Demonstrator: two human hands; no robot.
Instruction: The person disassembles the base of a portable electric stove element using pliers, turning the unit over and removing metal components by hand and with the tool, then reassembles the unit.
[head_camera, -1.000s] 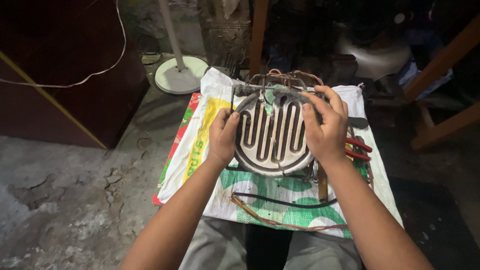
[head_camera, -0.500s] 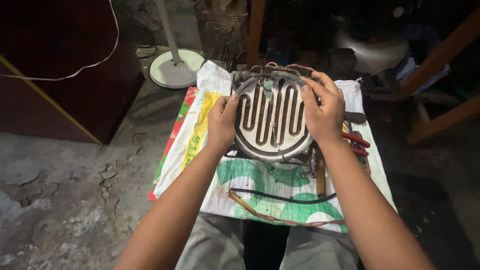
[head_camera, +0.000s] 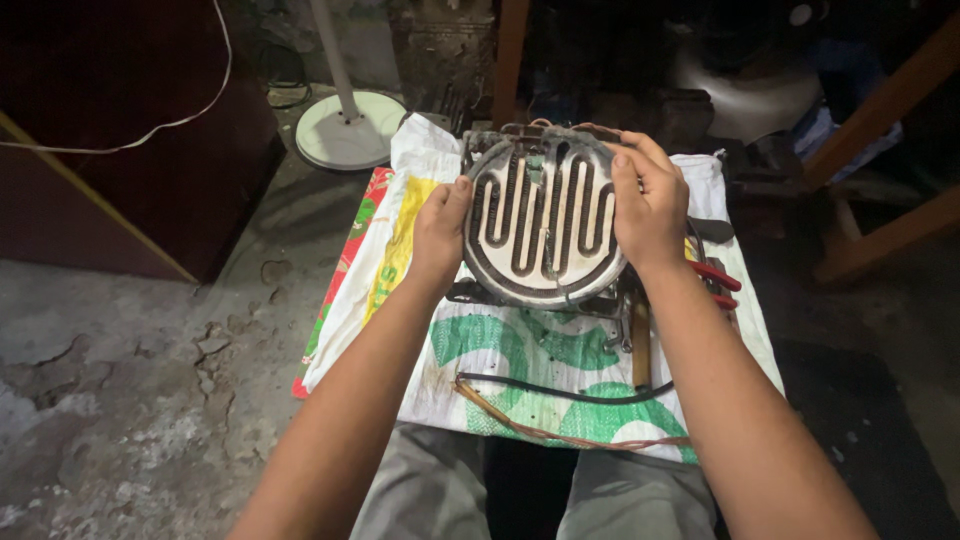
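A round ceramic heater plate (head_camera: 541, 225) with a winding groove is tilted up toward me over a white printed sack (head_camera: 540, 350). My left hand (head_camera: 441, 229) grips its left rim, thumb on the edge. Gripping the right rim is my right hand (head_camera: 649, 203), its fingers curled over the top right. Rusty metal parts and wire ends (head_camera: 520, 133) show behind the plate's top edge.
Red-handled pliers (head_camera: 715, 282) and a wooden-handled tool (head_camera: 640, 345) lie on the sack to the right. A black cable (head_camera: 560, 390) and a brown cord (head_camera: 560, 433) cross its near part. A white fan base (head_camera: 349, 130) stands behind left; wooden legs (head_camera: 880, 130) at right.
Both hands have lifted and tilted the plate further toward me; my view has moved closer. The grip on both rims stays the same.
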